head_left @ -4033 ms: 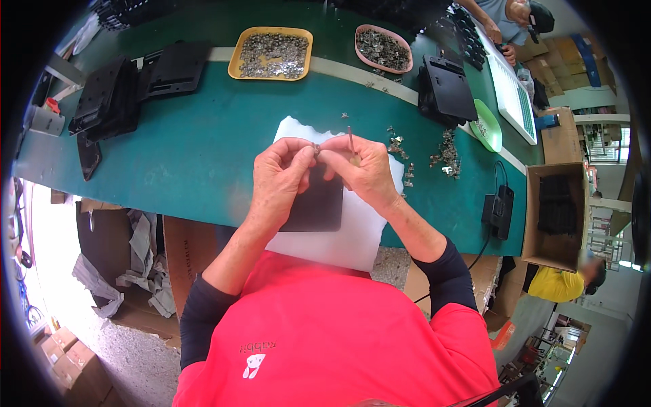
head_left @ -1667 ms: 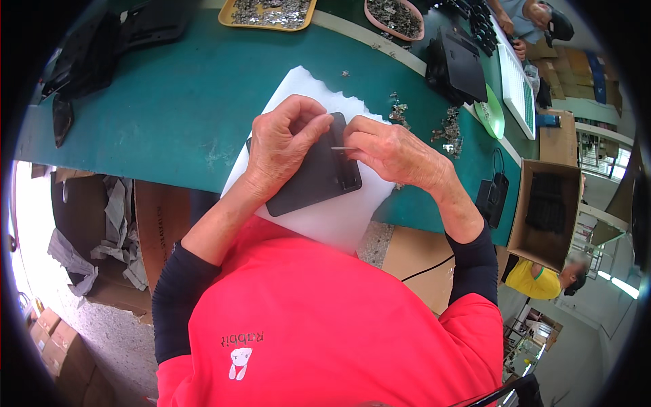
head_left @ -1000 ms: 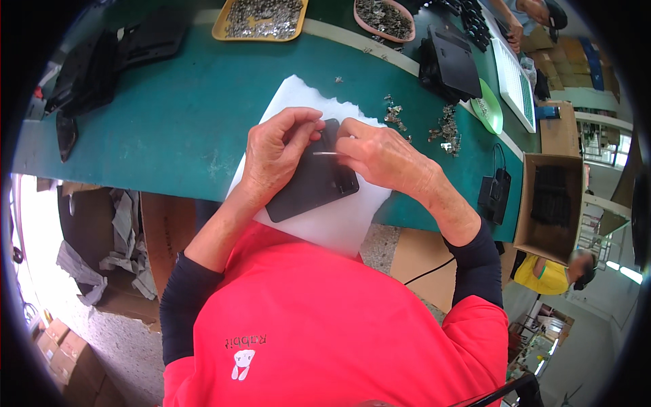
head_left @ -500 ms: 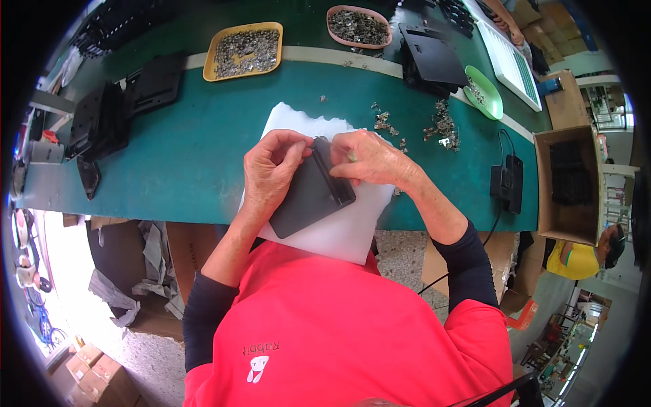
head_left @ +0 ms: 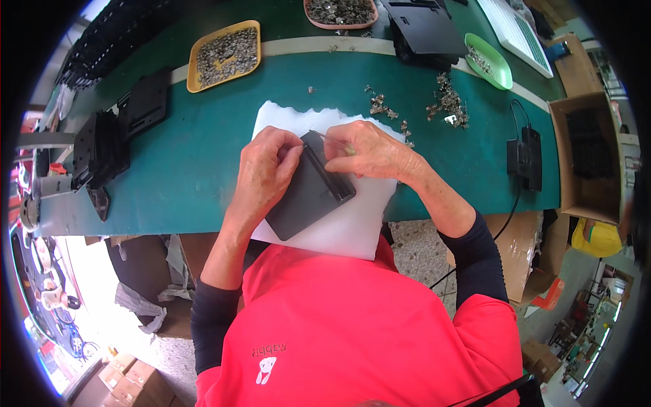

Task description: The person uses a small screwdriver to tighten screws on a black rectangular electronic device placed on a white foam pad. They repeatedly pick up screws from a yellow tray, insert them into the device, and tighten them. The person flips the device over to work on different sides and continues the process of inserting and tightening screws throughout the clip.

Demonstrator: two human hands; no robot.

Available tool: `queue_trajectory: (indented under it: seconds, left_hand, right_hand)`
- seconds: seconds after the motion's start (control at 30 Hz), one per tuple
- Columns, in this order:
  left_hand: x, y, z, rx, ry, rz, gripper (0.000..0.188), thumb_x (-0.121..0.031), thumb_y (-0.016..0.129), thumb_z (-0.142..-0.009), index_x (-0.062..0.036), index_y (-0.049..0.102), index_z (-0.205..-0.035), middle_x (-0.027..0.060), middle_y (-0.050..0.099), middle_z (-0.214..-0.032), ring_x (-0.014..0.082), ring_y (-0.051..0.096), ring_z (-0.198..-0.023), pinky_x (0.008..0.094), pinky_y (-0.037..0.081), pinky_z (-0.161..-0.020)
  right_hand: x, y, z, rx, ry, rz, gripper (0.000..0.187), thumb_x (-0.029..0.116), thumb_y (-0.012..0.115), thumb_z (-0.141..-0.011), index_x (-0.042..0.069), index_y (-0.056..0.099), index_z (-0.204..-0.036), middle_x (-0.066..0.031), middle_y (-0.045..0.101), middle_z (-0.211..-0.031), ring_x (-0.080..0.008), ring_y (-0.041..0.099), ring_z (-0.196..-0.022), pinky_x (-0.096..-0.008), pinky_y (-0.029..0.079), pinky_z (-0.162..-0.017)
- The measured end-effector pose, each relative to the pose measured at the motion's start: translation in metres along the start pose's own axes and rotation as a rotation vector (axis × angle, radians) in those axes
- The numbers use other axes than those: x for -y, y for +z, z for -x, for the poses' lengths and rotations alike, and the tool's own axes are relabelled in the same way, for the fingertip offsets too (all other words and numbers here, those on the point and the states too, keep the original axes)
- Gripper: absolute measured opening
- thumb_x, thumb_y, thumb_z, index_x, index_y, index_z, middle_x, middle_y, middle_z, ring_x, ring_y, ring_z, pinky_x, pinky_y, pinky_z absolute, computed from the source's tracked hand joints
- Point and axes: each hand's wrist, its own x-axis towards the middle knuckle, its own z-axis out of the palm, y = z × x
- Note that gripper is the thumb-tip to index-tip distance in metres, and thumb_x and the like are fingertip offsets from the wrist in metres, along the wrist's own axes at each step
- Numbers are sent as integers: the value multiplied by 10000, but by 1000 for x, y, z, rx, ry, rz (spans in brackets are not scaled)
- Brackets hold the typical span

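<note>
A flat black plastic plate (head_left: 298, 207) with a raised slotted bar along its right edge lies tilted on a white foam sheet (head_left: 359, 230) at the table's near edge. At the plate's upper end, my left hand (head_left: 263, 166) is closed in a pinch beside the bar; whatever its fingertips hold is too small to make out. My right hand (head_left: 373, 150) grips a thin pointed tool (head_left: 327, 137) with a pale greenish part between the fingers. Its tip reaches toward the bar's top end, close to the left fingertips.
Loose small metal clips (head_left: 447, 102) lie beyond the foam. Yellow (head_left: 192, 74), pink (head_left: 339, 26) and green (head_left: 502, 71) trays hold more. Black plastic parts stand left (head_left: 102, 149) and far right (head_left: 424, 30). A black adapter (head_left: 524, 159) and an open carton (head_left: 556, 163) are at right.
The view has shifted slightly. My right hand has turned a little, and more of the thin tool shows between the hands. My left hand stays pinched at the plate's upper end.
</note>
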Motion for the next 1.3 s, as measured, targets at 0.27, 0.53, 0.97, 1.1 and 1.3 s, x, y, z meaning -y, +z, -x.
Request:
queue_trajectory:
  seconds: [0.27, 0.53, 0.97, 1.1, 1.3]
  left_hand:
    - [-1, 22, 7, -143, 96, -159, 61, 16, 657, -826, 8, 615, -871, 146, 581, -887, 299, 612, -704, 388, 497, -629]
    - [-11, 29, 3, -136, 106, -358, 76, 12, 656, -780, 5, 589, -814, 149, 572, -889, 327, 619, -752, 418, 503, -627]
    - [-6, 26, 31, -45, 377, -763, 517, -219, 724, -825, 49, 579, -1243, 176, 555, -1236, 341, 542, -1124, 454, 421, -956]
    - [-6, 21, 34, 10, 368, -750, 582, -300, 740, -806, 49, 573, -1241, 204, 541, -1265, 343, 543, -1103, 451, 420, -951]
    - [3, 32, 38, -164, 412, -710, 564, -315, 796, -731, 49, 639, -1133, 199, 582, -1213, 333, 586, -997, 422, 462, -863]
  right_hand:
    - [-8, 2, 0, -30, -62, 26, 201, 166, 693, -739, -4, 606, -803, -119, 625, -729, -242, 595, -702, -357, 477, -668]
    - [-12, 5, 2, -65, -79, -7, 188, 158, 692, -740, 7, 607, -813, -120, 611, -697, -255, 593, -674, -372, 475, -641]
    - [-9, 14, 21, -281, 63, -20, 218, 178, 643, -849, -12, 621, -955, -147, 643, -845, -277, 610, -740, -373, 487, -696]
    - [-13, 21, 44, -394, -83, 116, 209, 84, 559, -905, 9, 604, -1094, -154, 644, -941, -289, 634, -777, -383, 490, -680]
    - [14, 38, 78, -344, 30, 422, 313, 51, 550, -920, 62, 598, -1229, -152, 638, -844, -332, 638, -749, -406, 509, -657]
